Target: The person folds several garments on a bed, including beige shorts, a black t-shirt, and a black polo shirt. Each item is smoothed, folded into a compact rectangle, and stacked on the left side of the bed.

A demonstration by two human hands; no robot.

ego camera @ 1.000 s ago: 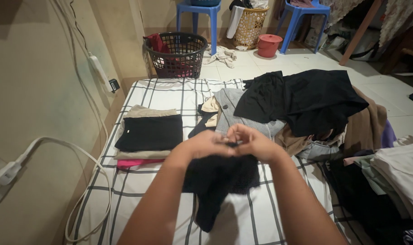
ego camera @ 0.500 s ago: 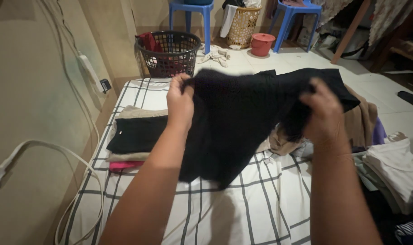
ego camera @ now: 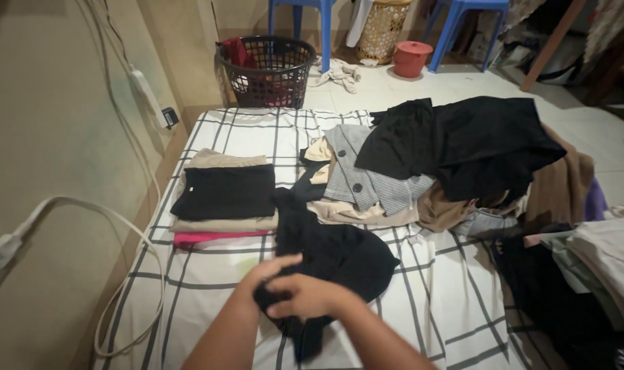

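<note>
A black garment (ego camera: 336, 253) lies spread on the white sheet with dark checks (ego camera: 428, 301), one end trailing toward the folded stack. My left hand (ego camera: 267, 273) and my right hand (ego camera: 310, 296) are close together at the garment's near edge, both closed on a bunch of its fabric. The cloth under my hands is partly hidden. A folded stack (ego camera: 224, 195) with a black piece on top, beige pieces and a pink one at the bottom sits to the left. A loose pile of clothes (ego camera: 456, 147), black, checked grey and brown, is heaped beyond.
A dark laundry basket (ego camera: 267, 68) stands on the floor past the bed. A power strip (ego camera: 147, 96) and a white cable (ego camera: 123, 226) run along the left wall. Folded light clothes (ego camera: 610, 260) lie at the right. Blue stools, a wicker basket (ego camera: 380, 27) and a red bucket (ego camera: 411, 58) are at the back.
The black garment, held up and spread wide between my hands half a second ago, now lies on the sheet. Both hands have come down and together at its near edge.
</note>
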